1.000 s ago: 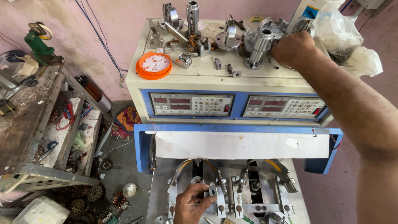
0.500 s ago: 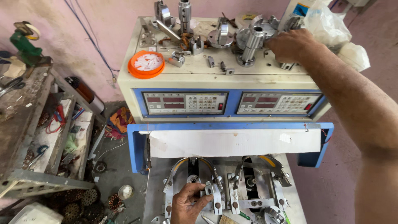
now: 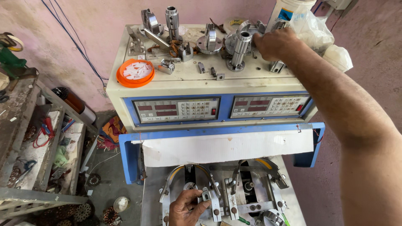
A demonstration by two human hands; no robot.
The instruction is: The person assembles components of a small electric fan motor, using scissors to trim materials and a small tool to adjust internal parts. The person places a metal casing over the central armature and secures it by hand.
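Observation:
My right hand (image 3: pixel 274 43) reaches over the top of a cream and blue machine (image 3: pixel 180 83) and rests among metal parts there, next to a tall steel spindle (image 3: pixel 239 49). Its fingers curl down; what they hold is hidden. My left hand (image 3: pixel 186 207) is low in front, fingers closed on a small metal clamp piece (image 3: pixel 204 196) of the winding fixture (image 3: pixel 234 196) below the white panel (image 3: pixel 226 147).
An orange lid with white pieces (image 3: pixel 135 72) sits on the machine top left. Two control panels (image 3: pixel 178 110) face me. White plastic bags (image 3: pixel 318 33) lie at the top right. A cluttered metal rack (image 3: pixel 29 138) stands on the left, with coils on the floor.
The view has tilted down and moved closer. My right hand has shifted slightly left among the parts on top. My left hand stays on the fixture.

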